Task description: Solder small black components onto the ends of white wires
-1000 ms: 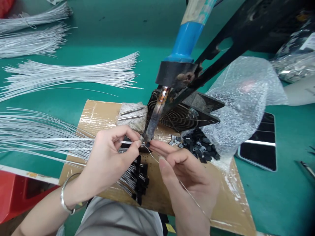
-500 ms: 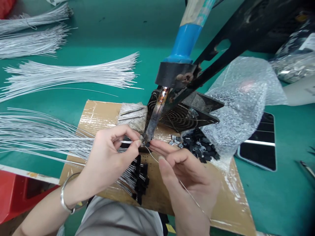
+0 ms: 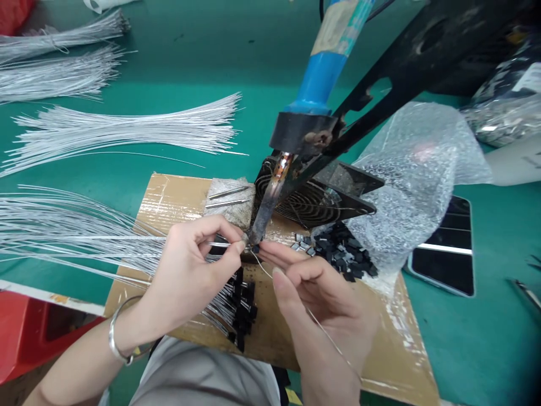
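My left hand (image 3: 203, 265) pinches a thin grey wire (image 3: 217, 245) between thumb and forefinger, with its end beneath the soldering iron. The soldering iron (image 3: 270, 194), blue-handled and held in a black bracket, points down at the fingertips. My right hand (image 3: 325, 304) pinches a strand of solder wire (image 3: 262, 268), which runs up to the iron's tip and trails across the palm. Its forefinger reaches close to a small black piece (image 3: 255, 248) at the tip. The exact joint there is too small to make out. Wires with black ends (image 3: 243, 310) lie below my left hand.
A pile of small black parts (image 3: 344, 251) sits beside a clear plastic bag (image 3: 416, 163). Behind the iron stands a black fan (image 3: 308, 200). A phone (image 3: 443, 254) lies right; wire bundles (image 3: 127, 129) lie left. Cardboard (image 3: 338, 361) covers the work spot.
The whole view has shifted very slightly. Both hands keep their grips at the iron's tip, with no other clear movement.
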`<state>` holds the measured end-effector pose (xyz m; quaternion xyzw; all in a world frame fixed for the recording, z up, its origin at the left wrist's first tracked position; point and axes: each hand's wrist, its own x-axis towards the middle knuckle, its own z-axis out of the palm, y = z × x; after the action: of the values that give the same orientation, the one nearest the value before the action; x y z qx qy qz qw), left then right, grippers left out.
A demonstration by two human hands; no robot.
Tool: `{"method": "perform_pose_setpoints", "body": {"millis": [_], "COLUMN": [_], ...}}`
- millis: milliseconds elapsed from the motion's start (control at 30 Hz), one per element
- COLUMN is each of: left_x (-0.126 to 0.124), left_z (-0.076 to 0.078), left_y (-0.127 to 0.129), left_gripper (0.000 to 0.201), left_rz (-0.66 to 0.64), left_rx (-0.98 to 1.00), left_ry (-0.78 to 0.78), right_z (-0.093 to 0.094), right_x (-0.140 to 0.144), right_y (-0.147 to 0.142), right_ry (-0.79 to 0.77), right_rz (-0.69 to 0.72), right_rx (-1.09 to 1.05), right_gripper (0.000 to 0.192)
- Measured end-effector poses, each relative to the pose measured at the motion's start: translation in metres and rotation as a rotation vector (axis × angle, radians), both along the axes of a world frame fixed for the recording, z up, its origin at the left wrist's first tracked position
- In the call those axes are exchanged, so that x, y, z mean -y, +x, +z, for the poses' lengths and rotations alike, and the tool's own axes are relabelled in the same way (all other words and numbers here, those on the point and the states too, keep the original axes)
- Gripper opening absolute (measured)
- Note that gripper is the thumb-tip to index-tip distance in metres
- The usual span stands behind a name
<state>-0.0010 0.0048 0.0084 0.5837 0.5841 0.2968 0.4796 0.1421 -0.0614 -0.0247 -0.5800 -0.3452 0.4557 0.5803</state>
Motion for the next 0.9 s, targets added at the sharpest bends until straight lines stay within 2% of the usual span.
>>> {"method": "perform_pose_setpoints", "body": {"millis": [900], "left_x": [0.0014], "left_z": [-0.0025], "left_y": [0.0002], "left_gripper": [0.011], "left_rz": [0.013], "left_rx": [-0.027], "left_ry": [0.007], "right_z": [0.0022], "right_x": [0.0004], "right_y": [-0.0040], "right_ry": [0.006], "right_rz": [-0.027], "right_rx": [-0.007], "right_gripper": [0.023]}}
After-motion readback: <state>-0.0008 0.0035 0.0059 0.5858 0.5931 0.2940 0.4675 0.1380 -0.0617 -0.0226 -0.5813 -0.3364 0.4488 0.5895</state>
